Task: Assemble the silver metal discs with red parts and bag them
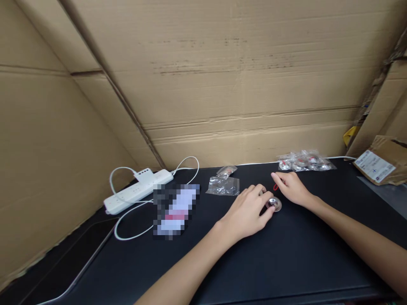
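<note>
A small shiny metal cymbal (274, 204), round with a domed middle, lies on the black tabletop. My left hand (249, 210) is closed about its left side, the thumb at its near edge and the index finger at its far edge. Just beyond it, my right hand (293, 187) pinches a red cord (275, 187) whose loop hangs below the fingers. Whether the cord is joined to the cymbal cannot be made out. Left of my hands lie a flat clear plastic bag (223, 186) and a small bag (227, 171) with something in it.
Several bagged metal cymbals with red cords (303, 162) lie at the back right. A torn, labelled cardboard package (380, 163) stands at far right. Toward the left are a white power strip (140, 191), white cables and a blurred-out flat item (176, 212). Cardboard walls (241, 93) enclose the table.
</note>
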The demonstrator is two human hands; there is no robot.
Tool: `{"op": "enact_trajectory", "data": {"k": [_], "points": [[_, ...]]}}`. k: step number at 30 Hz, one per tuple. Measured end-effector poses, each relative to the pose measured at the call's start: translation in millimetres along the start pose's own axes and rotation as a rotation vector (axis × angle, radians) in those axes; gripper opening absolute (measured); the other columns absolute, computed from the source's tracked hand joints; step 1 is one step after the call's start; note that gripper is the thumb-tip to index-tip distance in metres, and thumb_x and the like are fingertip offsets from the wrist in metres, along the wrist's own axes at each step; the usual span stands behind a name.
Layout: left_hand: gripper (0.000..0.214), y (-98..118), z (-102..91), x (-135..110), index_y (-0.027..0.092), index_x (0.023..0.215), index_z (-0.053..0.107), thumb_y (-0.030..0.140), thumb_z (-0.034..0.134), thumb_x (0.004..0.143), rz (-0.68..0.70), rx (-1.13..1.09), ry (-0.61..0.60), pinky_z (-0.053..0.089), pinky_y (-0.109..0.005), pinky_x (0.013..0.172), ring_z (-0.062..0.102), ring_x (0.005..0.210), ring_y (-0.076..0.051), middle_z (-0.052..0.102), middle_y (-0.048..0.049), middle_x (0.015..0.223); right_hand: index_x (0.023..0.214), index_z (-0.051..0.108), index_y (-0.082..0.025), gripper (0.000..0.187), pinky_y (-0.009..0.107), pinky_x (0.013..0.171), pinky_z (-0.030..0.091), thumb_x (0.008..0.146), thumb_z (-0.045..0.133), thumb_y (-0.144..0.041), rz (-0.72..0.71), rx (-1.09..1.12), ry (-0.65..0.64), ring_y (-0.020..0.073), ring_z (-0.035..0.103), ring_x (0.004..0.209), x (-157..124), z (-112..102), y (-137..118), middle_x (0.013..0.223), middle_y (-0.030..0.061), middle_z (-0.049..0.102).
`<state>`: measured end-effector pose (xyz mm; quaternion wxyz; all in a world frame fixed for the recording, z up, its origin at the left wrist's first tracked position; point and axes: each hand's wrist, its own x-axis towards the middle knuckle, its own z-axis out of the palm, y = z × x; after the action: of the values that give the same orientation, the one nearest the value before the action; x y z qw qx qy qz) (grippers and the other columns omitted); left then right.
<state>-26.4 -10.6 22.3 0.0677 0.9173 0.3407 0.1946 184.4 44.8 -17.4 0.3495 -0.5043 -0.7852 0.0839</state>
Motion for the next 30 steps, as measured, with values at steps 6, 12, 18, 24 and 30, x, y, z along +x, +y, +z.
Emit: {"op": "enact_trajectory", "data": {"k": [6, 12, 18, 24, 30], "points": [[0.031, 8, -4.8, 0, 0.022, 0.124, 0.059, 0.033, 0.051, 0.096, 0.026, -0.105, -0.024, 0.049, -0.036, 0.093, 0.06, 0.102, -0.021, 0.06, -0.0063, 0.117, 0.062, 0.047, -0.019, 0.049, 0.026, 0.054, 0.03, 0.103, 0.036, -0.043, -0.013, 0.011, -0.005, 0.0121, 0.048, 0.049, 1, -1, -1, 0.053, -0.002, 0.051], [0.024, 6, -5.8, 1, 0.022, 0.109, 0.066, 0.035, 0.05, 0.097, 0.103, -0.077, -0.06, 0.047, -0.035, 0.094, 0.059, 0.1, -0.02, 0.061, -0.0045, 0.109, 0.062, 0.049, -0.019, 0.049, 0.026, 0.054, 0.029, 0.103, 0.036, -0.044, -0.011, 0.012, -0.014, 0.0119, 0.048, 0.048, 1, 0, 0, 0.052, -0.0023, 0.05], [0.028, 1, 0.4, 0, 0.02, 0.107, 0.068, 0.041, 0.051, 0.097, 0.147, -0.028, -0.063, 0.045, -0.038, 0.094, 0.056, 0.1, -0.023, 0.062, -0.0063, 0.103, 0.059, 0.046, -0.019, 0.052, 0.026, 0.053, 0.029, 0.102, 0.036, -0.047, -0.006, 0.049, 0.014, 0.012, 0.044, 0.049, 1, 0, 2, 0.051, -0.0024, 0.047], [0.026, -3, 2.3, 3, 0.018, 0.101, 0.068, 0.035, 0.048, 0.098, 0.069, -0.016, 0.033, 0.045, -0.036, 0.09, 0.056, 0.095, -0.021, 0.063, -0.0057, 0.098, 0.058, 0.048, -0.019, 0.053, 0.026, 0.053, 0.031, 0.096, 0.045, -0.056, 0.056, 0.257, 0.014, 0.0117, 0.041, 0.053, 7, 1, 2, 0.053, -0.0027, 0.045], [0.026, -24, 4.8, 7, 0.014, 0.109, 0.065, 0.028, 0.048, 0.095, -0.282, 0.001, 0.203, 0.048, -0.039, 0.087, 0.059, 0.1, -0.026, 0.064, -0.0101, 0.102, 0.063, 0.041, -0.022, 0.049, 0.022, 0.04, 0.016, 0.087, 0.061, -0.06, 0.303, 0.777, -0.085, 0.0059, 0.024, 0.039, 5, -2, -12, 0.047, -0.0101, 0.028]]}}
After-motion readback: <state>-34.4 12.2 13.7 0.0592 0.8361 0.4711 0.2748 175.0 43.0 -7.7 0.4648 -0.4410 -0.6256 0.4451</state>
